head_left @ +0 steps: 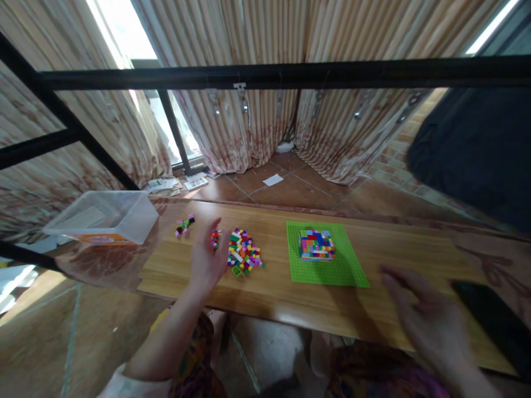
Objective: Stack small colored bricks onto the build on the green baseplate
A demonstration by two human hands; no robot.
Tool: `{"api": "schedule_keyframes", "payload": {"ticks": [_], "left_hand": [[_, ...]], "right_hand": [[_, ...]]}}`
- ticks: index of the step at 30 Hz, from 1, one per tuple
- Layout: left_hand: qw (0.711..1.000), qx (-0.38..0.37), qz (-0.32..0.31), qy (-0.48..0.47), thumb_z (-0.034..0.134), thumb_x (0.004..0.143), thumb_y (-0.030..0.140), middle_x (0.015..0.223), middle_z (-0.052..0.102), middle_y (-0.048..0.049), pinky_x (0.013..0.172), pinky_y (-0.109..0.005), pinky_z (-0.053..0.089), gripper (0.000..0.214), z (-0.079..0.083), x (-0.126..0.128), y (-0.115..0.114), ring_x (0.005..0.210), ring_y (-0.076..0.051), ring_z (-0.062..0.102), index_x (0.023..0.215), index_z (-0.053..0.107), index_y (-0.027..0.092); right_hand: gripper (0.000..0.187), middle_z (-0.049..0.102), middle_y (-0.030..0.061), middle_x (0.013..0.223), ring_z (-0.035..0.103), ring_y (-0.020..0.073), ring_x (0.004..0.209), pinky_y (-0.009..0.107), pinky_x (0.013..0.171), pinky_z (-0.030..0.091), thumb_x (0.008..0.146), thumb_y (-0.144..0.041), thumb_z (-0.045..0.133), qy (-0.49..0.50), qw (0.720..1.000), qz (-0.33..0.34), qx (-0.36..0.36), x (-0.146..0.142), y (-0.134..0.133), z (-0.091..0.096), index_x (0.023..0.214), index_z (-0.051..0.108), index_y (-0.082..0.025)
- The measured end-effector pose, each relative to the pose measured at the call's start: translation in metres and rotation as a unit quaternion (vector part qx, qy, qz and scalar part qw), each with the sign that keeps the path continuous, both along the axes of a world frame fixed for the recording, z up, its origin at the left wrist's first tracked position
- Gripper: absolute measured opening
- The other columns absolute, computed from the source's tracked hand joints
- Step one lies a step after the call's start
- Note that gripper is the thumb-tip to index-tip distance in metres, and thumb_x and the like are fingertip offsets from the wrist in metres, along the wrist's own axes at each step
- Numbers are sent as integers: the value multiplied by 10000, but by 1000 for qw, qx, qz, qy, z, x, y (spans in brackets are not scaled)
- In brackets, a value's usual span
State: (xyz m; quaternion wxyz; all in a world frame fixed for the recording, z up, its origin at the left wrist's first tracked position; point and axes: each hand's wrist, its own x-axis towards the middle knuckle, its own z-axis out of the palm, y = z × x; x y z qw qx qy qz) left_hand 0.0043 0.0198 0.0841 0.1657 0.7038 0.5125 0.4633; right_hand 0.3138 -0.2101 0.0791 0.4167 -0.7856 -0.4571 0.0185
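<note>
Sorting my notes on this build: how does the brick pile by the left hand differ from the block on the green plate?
The brick pile lies loose and scattered on the table; the block is stacked into a neat square. The pile sits beside the left hand; the block stands apart on the green plate. Both are many-coloured small bricks.

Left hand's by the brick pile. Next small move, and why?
Probably pinch one brick from the pile of small multicoloured plastic bricks with the left hand: it sits beside the pile, seemingly empty, while the blurred right hand is farther off, past the green plastic baseplate.
</note>
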Motion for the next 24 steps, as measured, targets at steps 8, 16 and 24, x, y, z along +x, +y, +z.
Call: {"api": "schedule_keyframes", "payload": {"ticks": [8,16,24], "left_hand": [[967,-9,-146,-208,579,884,299,952,724,-65,828,-296,531,290,19,63,0,876,-159,677,1144,635,182],[897,-37,39,-438,608,831,303,748,683,-10,647,-215,502,189,4,31,18,659,-94,629,923,685,157],[896,-83,75,-430,660,743,281,724,671,5,656,-225,488,183,-6,8,27,678,-108,626,880,693,165]], "right_hand": [[219,682,70,1022,626,212,960,391,862,513,910,-228,524,27,970,237,-43,-138,109,-36,1100,633,-210],[210,654,64,1019,569,213,960,357,851,478,899,-204,546,-41,951,306,-13,-172,138,-42,1085,642,-225],[48,637,42,835,553,228,823,371,744,459,864,-193,616,-171,937,296,-69,-217,153,-53,885,641,-229]]}}
